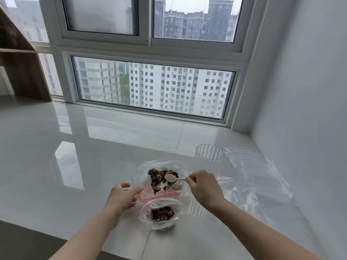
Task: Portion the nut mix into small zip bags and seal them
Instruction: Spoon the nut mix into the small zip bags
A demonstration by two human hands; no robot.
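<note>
A large clear bag (139,171) with a pink zip strip lies open on the white sill and holds dark nut mix (158,178). My left hand (124,196) pinches the bag's left rim. My right hand (201,186) pinches the handle of a small white plastic spoon (171,177), whose bowl hovers over the nut mix. In front of the big bag stands a small clear bag (161,215), open at the top, with nut mix inside.
A ribbed clear plastic cup (209,153) stands behind my right hand. Several flat empty clear bags (251,171) lie at the right, near the white wall. The sill's front edge runs at lower left. A window fills the back.
</note>
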